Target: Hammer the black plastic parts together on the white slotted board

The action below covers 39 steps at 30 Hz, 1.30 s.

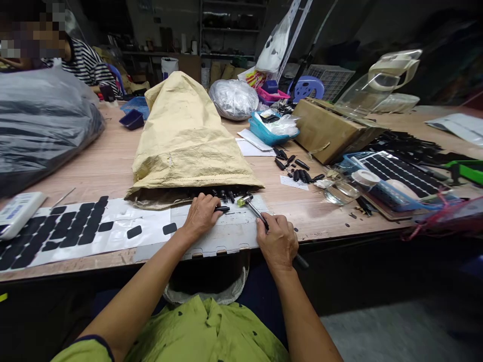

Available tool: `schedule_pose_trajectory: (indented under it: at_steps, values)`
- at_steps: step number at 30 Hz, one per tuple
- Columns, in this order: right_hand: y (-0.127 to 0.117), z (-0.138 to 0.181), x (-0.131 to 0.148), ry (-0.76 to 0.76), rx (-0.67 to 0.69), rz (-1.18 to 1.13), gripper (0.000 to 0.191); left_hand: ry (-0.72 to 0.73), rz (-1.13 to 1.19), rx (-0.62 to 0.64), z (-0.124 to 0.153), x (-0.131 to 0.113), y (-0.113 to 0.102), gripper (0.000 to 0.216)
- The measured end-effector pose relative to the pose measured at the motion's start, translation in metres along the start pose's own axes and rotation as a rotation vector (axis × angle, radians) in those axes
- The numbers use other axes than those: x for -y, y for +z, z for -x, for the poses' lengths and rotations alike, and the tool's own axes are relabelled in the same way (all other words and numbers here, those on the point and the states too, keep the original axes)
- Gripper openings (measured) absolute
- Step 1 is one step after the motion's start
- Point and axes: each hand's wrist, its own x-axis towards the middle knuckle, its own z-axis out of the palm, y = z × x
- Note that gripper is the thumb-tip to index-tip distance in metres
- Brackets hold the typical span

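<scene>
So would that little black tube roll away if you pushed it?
Probably: the black tube looks round and lies sideways on a flat white sheet. Small, so likely light. The left hand holds it.

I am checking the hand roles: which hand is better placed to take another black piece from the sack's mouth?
Probably the left. The left hand lies at the mouth of the yellow sack, fingers on a black piece, more pieces behind it. The right hand is farther back and grips a small hammer.

A small assembly workshop; the long bench (113, 166) carries solar panels (400, 173), parts bins (264, 131) and sacks (184, 136); storage shelves (230, 30) stand behind.
</scene>
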Motion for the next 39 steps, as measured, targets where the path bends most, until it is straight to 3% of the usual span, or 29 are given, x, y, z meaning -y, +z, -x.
schedule_pose_trajectory:
  at_steps: [4,8,13,18,30,39]
  values:
    - [0.002,-0.001,-0.003,-0.026,0.018,0.002,0.024,-0.053,0.116,0.008,0.018,0.004,-0.004,0.011]
    - [0.000,-0.007,-0.007,0.004,0.118,-0.048,0.024,-0.090,0.206,-0.020,0.035,0.010,-0.006,0.012]
    - [-0.018,-0.006,-0.001,0.094,0.160,-0.378,0.025,-0.081,0.212,-0.030,0.040,0.013,-0.004,0.015]
    - [-0.035,0.012,0.019,-0.014,0.206,-0.667,0.026,-0.070,0.230,-0.044,0.038,0.014,-0.003,0.015]
    - [-0.038,0.030,0.032,-0.174,0.159,-0.656,0.027,-0.115,0.220,-0.007,0.037,0.011,-0.006,0.018]
    - [-0.041,0.030,0.041,-0.176,0.193,-0.695,0.027,-0.116,0.221,-0.003,0.037,0.011,-0.006,0.017]
